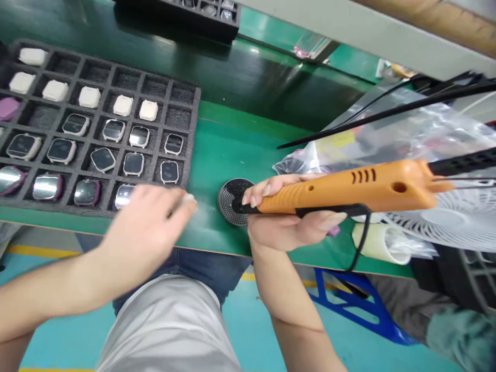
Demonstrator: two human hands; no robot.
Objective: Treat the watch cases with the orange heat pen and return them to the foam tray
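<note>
My right hand [287, 206] is wrapped around an orange hand-held power tool [341, 186] with vent slots, a black lever and a black cable. The tool's front end reaches a round black perforated disc [233, 199] on the green bench; whether they are joined is hidden by my fingers. My left hand [147, 227], slightly blurred, hovers over the near right corner of a grey foam tray [180, 111]. Its fingers are curled, and a small white bit shows at a fingertip; anything held is unclear. Smartwatch bodies, such as this one with a dark screen [169, 172], lie in the tray's compartments.
Clear plastic bags [411, 129] and a white fan grille [437, 217] crowd the right side, beside a pale roll [382, 243]. Black cables [372, 116] cross above. Another dark tray [186, 15] stands at the back. A blue stool [360, 305] and another person's sleeve [461, 330] appear at lower right.
</note>
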